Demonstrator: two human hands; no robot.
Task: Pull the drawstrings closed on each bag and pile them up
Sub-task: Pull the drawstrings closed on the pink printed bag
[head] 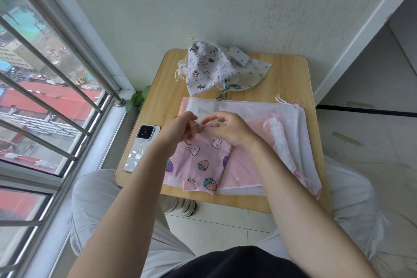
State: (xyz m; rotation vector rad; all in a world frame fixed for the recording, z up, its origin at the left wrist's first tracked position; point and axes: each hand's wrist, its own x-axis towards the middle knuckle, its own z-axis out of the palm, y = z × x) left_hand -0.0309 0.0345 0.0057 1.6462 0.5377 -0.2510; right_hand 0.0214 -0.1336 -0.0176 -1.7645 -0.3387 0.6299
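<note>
Table (pixel 282 70): small wooden top with rounded corners, set against a pale wall, beside a barred window (pixel 45 88).
Flat bags (pixel 248 108): a stack of white and pink drawstring bags spread over the near half of the table, their cord ends out at the right edge; faint grey lettering on the top white one, too blurred to read.
Closed pile (pixel 207 67): at the far edge, a white bag printed with cartoon cats, mouth cinched, lying on a pale bag with small green motifs; green cords trail from under it. The small red print on the cat bag is unreadable.
Pink bag (pixel 203 165): printed with bunnies and strawberries, lying on the flat stack, mouth end up at the hands.
Left hand (pixel 178 128): fingers curled, pinching the pink bag's mouth from the left.
Right hand (pixel 228 128): fingers curled at the same mouth from the right, touching the left hand; whether it pinches cord or fabric cannot be told.
Phone (pixel 142 149): face down at the table's left edge, patterned case, well apart from the bags.
</note>
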